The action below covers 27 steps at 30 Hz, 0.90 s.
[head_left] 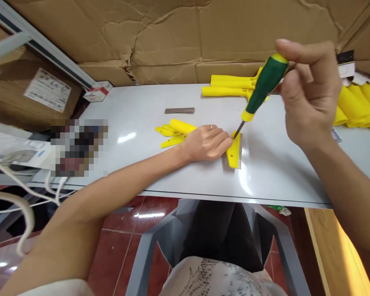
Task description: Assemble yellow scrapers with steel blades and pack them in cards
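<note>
My left hand (208,142) is closed over a yellow scraper (233,156) and presses it on the white table. A thin metal blade (241,154) runs along the right edge of the scraper's head, which has a small hole. In my right hand (314,90) the thumb and index finger pinch the butt end of a screwdriver (267,88) with a green and yellow handle. The shaft slants down to the left, its tip at the scraper's head beside my left fingers. Whether a screw sits under the tip is hidden. Loose yellow plates (172,141) lie left of my left hand.
Several flat metal blades (179,110) lie toward the back of the table (135,164). Yellow scraper handles (228,91) rest behind the screwdriver, and more yellow pieces (359,107) are heaped at right. Cardboard (172,37) walls the back; a small box (98,91) stands back left.
</note>
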Available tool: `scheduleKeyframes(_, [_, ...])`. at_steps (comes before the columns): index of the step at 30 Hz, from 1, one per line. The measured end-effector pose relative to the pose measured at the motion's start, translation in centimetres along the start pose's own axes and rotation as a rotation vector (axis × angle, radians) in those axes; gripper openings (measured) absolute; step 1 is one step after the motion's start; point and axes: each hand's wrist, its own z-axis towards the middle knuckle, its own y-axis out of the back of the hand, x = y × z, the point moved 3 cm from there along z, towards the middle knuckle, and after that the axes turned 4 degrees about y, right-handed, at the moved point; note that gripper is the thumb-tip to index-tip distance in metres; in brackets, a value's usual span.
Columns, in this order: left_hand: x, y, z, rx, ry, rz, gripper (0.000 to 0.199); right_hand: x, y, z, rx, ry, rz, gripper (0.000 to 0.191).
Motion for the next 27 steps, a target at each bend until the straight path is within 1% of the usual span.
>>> scheduleKeyframes(3, [0.0, 0.2, 0.2, 0.005, 0.005, 0.002, 0.035, 0.2, -0.4, 0.0, 0.096, -0.090, 0.088, 0.039])
scheduleKeyframes(4, [0.0, 0.2, 0.2, 0.005, 0.010, 0.005, 0.036, 0.3, -0.4, 0.0, 0.106, -0.095, 0.106, 0.040])
scheduleKeyframes(5, [0.0, 0.2, 0.3, 0.003, 0.015, 0.006, 0.036, 0.4, -0.4, 0.0, 0.101, -0.076, 0.111, 0.042])
scheduleKeyframes(7, [0.0, 0.2, 0.3, -0.002, 0.022, 0.009, 0.035, 0.6, 0.0, 0.0, 0.048, -0.002, 0.067, 0.042])
scheduleKeyframes(9, [-0.1, 0.1, 0.2, -0.008, 0.014, 0.008, 0.033, 0.6, 0.2, 0.0, -0.017, 0.039, 0.012, 0.034])
scheduleKeyframes(11, [-0.1, 0.0, 0.1, -0.011, 0.003, -0.001, 0.031, 0.5, 0.2, -0.1, -0.016, 0.000, 0.011, 0.032])
scheduleKeyframes(13, [-0.1, 0.0, 0.0, -0.006, 0.006, -0.011, 0.032, 0.2, -0.1, -0.1, 0.039, -0.094, 0.078, 0.036])
scheduleKeyframes(15, [-0.1, -0.1, -0.1, 0.004, 0.016, -0.006, 0.033, -0.1, -0.3, -0.1, 0.065, -0.140, 0.154, 0.039])
scheduleKeyframes(17, [-0.1, 0.0, -0.1, 0.009, 0.018, 0.004, 0.033, -0.3, -0.2, -0.1, 0.029, -0.099, 0.161, 0.041])
scheduleKeyframes(19, [-0.1, 0.0, -0.2, 0.014, 0.014, 0.010, 0.033, -0.4, -0.1, -0.1, -0.018, -0.036, 0.103, 0.040])
scheduleKeyframes(22, [-0.2, -0.2, -0.2, 0.031, 0.002, 0.007, 0.032, -0.5, 0.2, -0.1, -0.058, -0.078, 0.043, 0.030])
scheduleKeyframes(25, [-0.2, -0.2, -0.3, 0.035, -0.002, 0.001, 0.031, -0.4, 0.2, -0.1, -0.009, -0.143, 0.060, 0.031])
scheduleKeyframes(27, [-0.1, -0.2, -0.2, 0.028, 0.006, 0.004, 0.032, -0.4, 0.2, 0.0, 0.038, -0.167, 0.111, 0.033])
